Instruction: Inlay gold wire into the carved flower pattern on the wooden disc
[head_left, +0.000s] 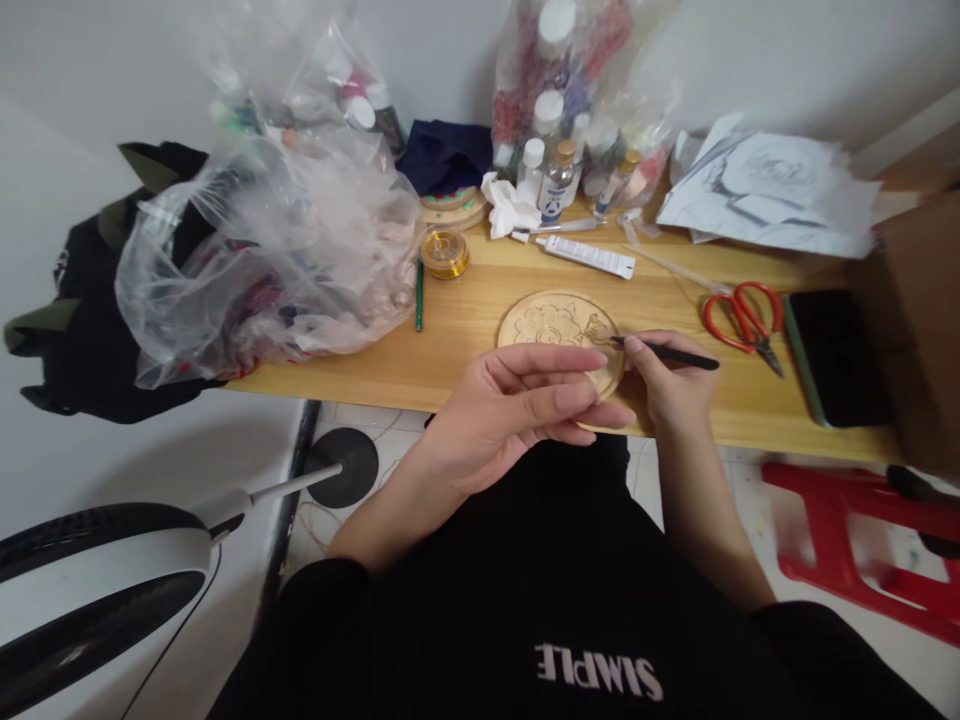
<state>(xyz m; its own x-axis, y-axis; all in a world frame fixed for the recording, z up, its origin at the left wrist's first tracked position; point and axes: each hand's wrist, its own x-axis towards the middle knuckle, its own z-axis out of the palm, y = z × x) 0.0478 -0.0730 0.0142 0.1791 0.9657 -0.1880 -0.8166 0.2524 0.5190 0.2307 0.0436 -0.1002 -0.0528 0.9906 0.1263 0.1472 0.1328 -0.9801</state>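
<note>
A round wooden disc (517, 318) lies on the table with a flower and swirl outlined on its face. My right hand (673, 385) grips black tweezers (679, 355), whose tips point left over the disc's right side. Thin gold wire (596, 328) in a small looped shape shows by the tips; whether they pinch it is too fine to tell. In front of the disc's near edge, my left hand (536, 398) is curled with thumb and fingers brought together. Anything between those fingertips is hidden from me.
A spool of gold wire (445, 254) and a green pencil (419, 295) lie left of the disc. Behind it are a white tube (589, 257) and small bottles (556, 180). Red-handled pliers (744, 318) and a phone (840, 355) lie right. Plastic bags (300, 240) crowd the left.
</note>
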